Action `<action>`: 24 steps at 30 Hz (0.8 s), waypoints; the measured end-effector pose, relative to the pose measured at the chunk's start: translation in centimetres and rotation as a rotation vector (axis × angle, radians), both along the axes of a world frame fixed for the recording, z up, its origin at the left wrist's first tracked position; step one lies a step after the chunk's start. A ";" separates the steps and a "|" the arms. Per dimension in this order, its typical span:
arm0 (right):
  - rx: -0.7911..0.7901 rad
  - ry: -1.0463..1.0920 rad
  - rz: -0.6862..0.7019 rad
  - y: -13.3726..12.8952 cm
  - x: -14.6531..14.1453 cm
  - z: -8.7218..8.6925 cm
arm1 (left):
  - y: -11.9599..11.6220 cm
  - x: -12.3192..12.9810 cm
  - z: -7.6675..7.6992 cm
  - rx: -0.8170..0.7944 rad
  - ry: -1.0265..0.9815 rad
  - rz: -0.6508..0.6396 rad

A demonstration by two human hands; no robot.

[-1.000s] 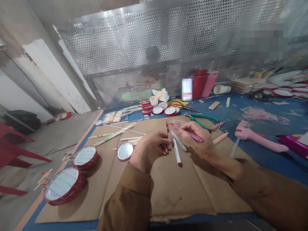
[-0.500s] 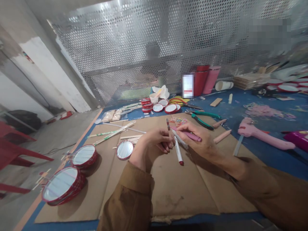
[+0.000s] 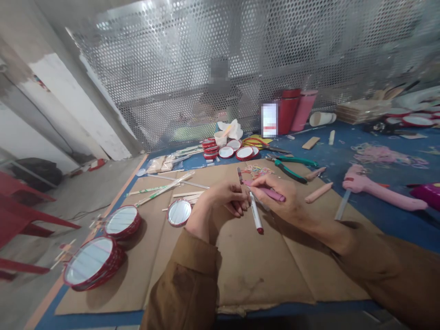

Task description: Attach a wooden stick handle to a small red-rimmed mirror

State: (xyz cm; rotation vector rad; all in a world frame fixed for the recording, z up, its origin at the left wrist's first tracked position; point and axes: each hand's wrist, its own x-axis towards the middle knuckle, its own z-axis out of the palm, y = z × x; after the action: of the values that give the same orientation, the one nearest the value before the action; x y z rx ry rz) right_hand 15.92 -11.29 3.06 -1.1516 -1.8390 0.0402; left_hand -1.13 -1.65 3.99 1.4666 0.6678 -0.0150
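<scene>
Right hand (image 3: 277,199) pinches a pink marker (image 3: 266,192) between thumb and fingertips, over flattened cardboard (image 3: 261,275). Left hand (image 3: 223,199) is curled closed around a thin striped stick (image 3: 239,175). A red-capped white marker (image 3: 256,215) lies just below; a red-rimmed round mirror (image 3: 179,213) sits left.

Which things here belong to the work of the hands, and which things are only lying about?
With the work: right hand gripping a pink marker; left hand; thin striped stick upright by its fingers; white marker with a red tip.

Lying about: round red-rimmed discs; green-handled pliers; rubber bands.
</scene>
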 end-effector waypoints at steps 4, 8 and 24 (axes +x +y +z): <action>-0.006 0.005 0.005 0.1 0.0 -0.1 | 0.0 -0.1 0.1 -0.002 -0.001 -0.003; -0.022 0.004 0.017 0.1 -0.1 -0.1 | 0.0 -0.1 0.2 -0.002 0.026 -0.014; -0.036 0.005 0.022 -0.4 -0.4 0.5 | -0.1 -0.1 0.3 0.000 0.004 0.004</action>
State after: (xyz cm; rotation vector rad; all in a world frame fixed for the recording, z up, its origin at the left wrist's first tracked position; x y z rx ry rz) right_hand 15.48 -11.70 3.61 -1.1554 -1.8528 0.0889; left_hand -1.22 -1.78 4.28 1.4657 0.6741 -0.0154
